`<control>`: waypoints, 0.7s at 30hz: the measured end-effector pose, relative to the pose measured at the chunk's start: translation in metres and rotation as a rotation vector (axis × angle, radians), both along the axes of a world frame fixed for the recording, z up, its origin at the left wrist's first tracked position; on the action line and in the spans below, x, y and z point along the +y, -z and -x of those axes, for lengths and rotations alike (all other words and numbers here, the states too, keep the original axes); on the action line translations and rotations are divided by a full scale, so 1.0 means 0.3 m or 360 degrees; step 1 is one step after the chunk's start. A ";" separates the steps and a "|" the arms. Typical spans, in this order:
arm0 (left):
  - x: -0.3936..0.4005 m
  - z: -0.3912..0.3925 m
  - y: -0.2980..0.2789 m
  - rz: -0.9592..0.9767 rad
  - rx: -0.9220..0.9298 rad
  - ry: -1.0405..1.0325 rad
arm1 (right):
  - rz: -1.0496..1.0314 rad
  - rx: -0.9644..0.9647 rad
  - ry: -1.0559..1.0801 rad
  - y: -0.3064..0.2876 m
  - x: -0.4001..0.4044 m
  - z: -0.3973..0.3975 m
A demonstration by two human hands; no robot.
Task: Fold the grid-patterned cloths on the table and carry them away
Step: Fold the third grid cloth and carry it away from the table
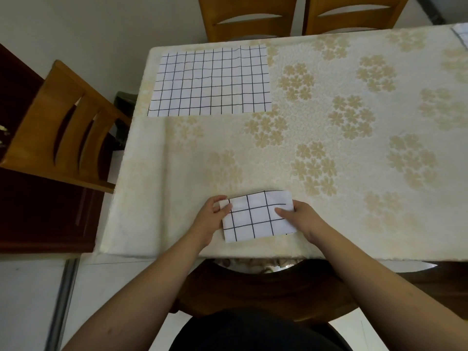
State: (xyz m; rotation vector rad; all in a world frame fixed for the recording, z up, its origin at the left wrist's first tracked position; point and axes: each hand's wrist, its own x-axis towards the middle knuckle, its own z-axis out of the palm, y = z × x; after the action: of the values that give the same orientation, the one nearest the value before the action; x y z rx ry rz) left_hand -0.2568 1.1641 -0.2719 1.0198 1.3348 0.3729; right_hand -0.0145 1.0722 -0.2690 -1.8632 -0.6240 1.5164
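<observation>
Head view gives us the whole table [329,224] from above, and we judge the job roughly half done at best. One folded cloth [255,216] lies near the table's front edge, already down to a small rectangle a few grid squares across, while a second, flat cloth [210,81] lies spread open at the far left corner, not yet touched. A sliver of what may be a third cloth [462,34] shows at the far right edge, though we cannot tell for sure. Our left hand [215,216] pinches the folded cloth's left end, fingers curled over its edge. Our right hand [301,219] rests on its right end with fingers laid fairly straight on top. So the cloth sits between the two hands, touching both. Nothing has been carried away yet.
</observation>
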 end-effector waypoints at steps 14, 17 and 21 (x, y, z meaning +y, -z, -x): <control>-0.036 0.013 -0.063 -0.0155 0.0181 0.0119 | -0.0020 0.0181 0.0278 -0.054 -0.098 0.048; -0.029 0.022 -0.081 -0.0256 0.0277 0.0165 | -0.0047 0.0148 0.0314 -0.086 -0.108 0.074; -0.019 0.044 -0.102 -0.0262 0.0304 0.0172 | -0.0093 0.0102 0.0392 -0.122 -0.121 0.110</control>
State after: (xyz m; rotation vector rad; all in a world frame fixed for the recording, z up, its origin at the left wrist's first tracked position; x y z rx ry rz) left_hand -0.2699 1.1583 -0.2412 1.2858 1.4294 0.3136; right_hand -0.0474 1.0358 -0.2323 -1.7678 -0.3888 1.3761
